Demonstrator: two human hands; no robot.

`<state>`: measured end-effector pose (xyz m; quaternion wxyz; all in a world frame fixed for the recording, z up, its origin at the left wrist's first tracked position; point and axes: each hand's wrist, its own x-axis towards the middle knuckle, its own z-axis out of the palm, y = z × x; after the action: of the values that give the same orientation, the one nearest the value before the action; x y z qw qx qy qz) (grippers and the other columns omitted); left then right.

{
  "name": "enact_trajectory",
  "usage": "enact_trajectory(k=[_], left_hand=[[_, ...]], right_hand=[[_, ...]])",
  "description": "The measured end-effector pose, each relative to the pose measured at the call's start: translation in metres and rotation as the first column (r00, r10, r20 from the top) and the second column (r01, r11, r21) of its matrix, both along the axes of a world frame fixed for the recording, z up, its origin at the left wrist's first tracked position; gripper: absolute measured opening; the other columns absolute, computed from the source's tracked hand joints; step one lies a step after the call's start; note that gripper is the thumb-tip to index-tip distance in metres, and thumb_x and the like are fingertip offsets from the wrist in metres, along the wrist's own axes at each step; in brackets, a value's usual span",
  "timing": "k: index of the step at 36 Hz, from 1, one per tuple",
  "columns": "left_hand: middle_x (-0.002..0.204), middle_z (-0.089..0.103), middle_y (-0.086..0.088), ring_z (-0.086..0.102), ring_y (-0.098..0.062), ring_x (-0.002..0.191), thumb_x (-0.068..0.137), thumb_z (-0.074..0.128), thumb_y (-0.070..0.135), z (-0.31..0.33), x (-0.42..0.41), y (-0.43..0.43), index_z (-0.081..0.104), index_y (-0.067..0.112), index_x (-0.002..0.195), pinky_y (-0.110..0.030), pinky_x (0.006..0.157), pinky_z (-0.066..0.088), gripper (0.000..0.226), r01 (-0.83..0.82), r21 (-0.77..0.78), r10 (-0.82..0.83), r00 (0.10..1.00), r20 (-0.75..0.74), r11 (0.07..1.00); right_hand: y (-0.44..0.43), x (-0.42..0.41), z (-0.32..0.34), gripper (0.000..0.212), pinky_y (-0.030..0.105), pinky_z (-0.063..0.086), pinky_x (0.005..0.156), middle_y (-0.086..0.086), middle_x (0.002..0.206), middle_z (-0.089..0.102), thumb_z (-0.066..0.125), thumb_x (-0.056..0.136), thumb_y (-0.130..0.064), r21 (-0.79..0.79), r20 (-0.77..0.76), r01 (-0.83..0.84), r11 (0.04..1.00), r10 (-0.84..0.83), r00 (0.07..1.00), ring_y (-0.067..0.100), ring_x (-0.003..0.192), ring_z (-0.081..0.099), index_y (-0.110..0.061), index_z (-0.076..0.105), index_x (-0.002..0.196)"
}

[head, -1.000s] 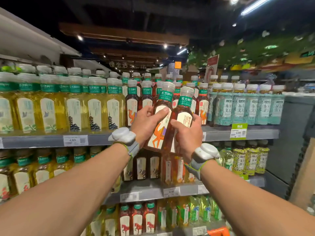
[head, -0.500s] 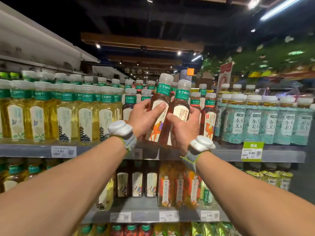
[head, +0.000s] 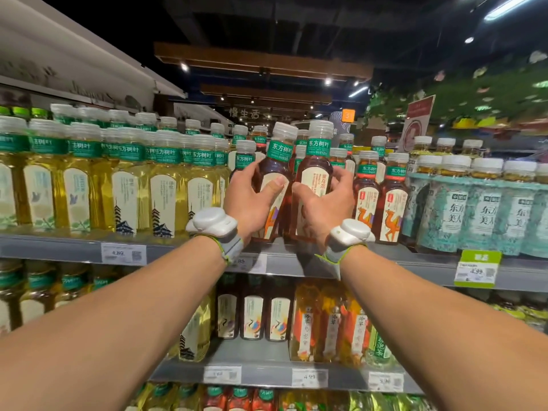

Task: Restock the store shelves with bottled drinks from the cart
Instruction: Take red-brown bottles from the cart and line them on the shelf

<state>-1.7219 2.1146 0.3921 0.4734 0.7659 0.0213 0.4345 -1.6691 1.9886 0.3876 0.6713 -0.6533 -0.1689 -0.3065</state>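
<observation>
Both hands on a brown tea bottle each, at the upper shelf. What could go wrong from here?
1. The left bottle leans right in the left hand, beside the right bottle; released, it may tip.
2. Both are near the front edge of the shelf and could slip off.
3. The right hand is close to the camel-label bottles; it could knock one.

We saw the shelves (head: pixel 74 247) brightly lit beneath a dark ceiling with small spotlights (head: pixel 184 66) and a strip light (head: pixel 508 7) at top right. The two brown bottles (head: pixel 274 170) at centre were sharpest. The yellow bottles (head: pixel 124 185) showed soft glare, and the edges were bowed and blurred.
</observation>
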Motion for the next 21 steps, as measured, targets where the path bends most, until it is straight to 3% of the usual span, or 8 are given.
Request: enact_trajectory(k=[2,4,8,10,12,14,17,21], left_hand=[[0.12,0.067,-0.004,0.064,-0.022,0.109,0.093,0.068,0.042,-0.001,0.0,0.002,0.061,0.02,0.131,-0.044,0.098,0.052,0.045,-0.015,-0.013,0.015,1.0,-0.011,1.0],[0.119,0.067,-0.006,0.064,-0.025,0.109,0.095,0.067,0.038,-0.001,-0.001,0.006,0.061,0.017,0.129,-0.047,0.098,0.052,0.041,-0.026,-0.031,0.025,0.999,-0.022,0.999],[0.13,0.063,-0.009,0.059,-0.027,0.118,0.096,0.066,0.037,-0.008,-0.001,0.012,0.055,0.015,0.137,-0.041,0.105,0.047,0.048,-0.08,0.024,0.081,0.995,-0.057,0.997],[0.14,0.057,-0.008,0.053,-0.026,0.127,0.098,0.065,0.035,-0.013,-0.002,0.014,0.046,0.015,0.145,-0.028,0.105,0.039,0.055,-0.111,0.024,0.113,0.992,-0.06,0.993],[0.144,0.055,-0.007,0.052,-0.026,0.13,0.099,0.063,0.033,-0.015,-0.002,0.013,0.041,0.015,0.149,-0.031,0.105,0.04,0.057,-0.129,-0.012,0.128,0.99,-0.058,0.992],[0.146,0.053,-0.008,0.051,-0.027,0.132,0.101,0.059,0.033,-0.015,-0.002,0.014,0.037,0.015,0.151,-0.04,0.109,0.042,0.058,-0.137,-0.03,0.135,0.988,-0.074,0.99],[0.149,0.049,-0.012,0.047,-0.031,0.136,0.104,0.052,0.033,-0.016,-0.003,0.013,0.03,0.013,0.155,-0.04,0.11,0.038,0.059,-0.148,-0.002,0.147,0.983,-0.112,0.989],[0.156,0.04,-0.011,0.037,-0.028,0.143,0.104,0.053,0.027,-0.017,-0.004,0.009,0.027,0.009,0.156,-0.034,0.113,0.03,0.061,-0.193,0.059,0.198,0.975,-0.098,0.979]], right_hand=[[0.001,0.003,-0.003,0.063,0.002,0.042,0.057,-0.021,0.086,0.057,0.088,0.069,-0.018,-0.013,0.01,0.013,1.0,-0.012,1.0,-0.019,0.069,0.059,-0.025,0.045,0.114],[0.004,0.004,-0.008,0.066,0.009,0.048,0.069,-0.011,0.096,0.063,0.088,0.069,-0.02,-0.032,-0.009,0.014,0.999,-0.015,1.0,-0.008,0.08,0.065,-0.023,0.047,0.12],[0.007,0.008,-0.01,0.068,0.009,0.048,0.076,-0.007,0.107,0.063,0.088,0.07,-0.022,-0.045,-0.025,0.015,0.999,-0.016,1.0,-0.014,0.086,0.061,-0.024,0.046,0.123],[0.009,0.008,-0.01,0.068,0.016,0.048,0.084,0.002,0.118,0.064,0.088,0.07,-0.023,-0.071,-0.025,0.016,0.997,-0.018,1.0,-0.002,0.096,0.062,-0.025,0.046,0.123],[0.01,0.008,-0.009,0.071,0.031,0.05,0.094,0.006,0.126,0.063,0.088,0.071,-0.024,-0.084,-0.026,0.012,0.996,-0.014,1.0,0.015,0.109,0.062,-0.022,0.046,0.128],[0.011,0.008,-0.01,0.071,0.03,0.049,0.094,0.001,0.121,0.062,0.088,0.072,-0.023,-0.082,-0.025,0.006,0.997,-0.008,1.0,0.017,0.108,0.06,-0.021,0.045,0.129],[0.01,0.01,-0.016,0.069,0.022,0.048,0.087,-0.007,0.11,0.06,0.086,0.073,-0.018,-0.108,-0.034,0.016,0.994,-0.02,0.999,0.017,0.1,0.059,-0.019,0.045,0.128],[0.009,0.015,-0.021,0.074,0.044,0.045,0.106,0.008,0.133,0.058,0.085,0.075,-0.023,-0.153,-0.083,0.072,0.986,-0.085,0.993,0.028,0.122,0.056,-0.018,0.043,0.137]])
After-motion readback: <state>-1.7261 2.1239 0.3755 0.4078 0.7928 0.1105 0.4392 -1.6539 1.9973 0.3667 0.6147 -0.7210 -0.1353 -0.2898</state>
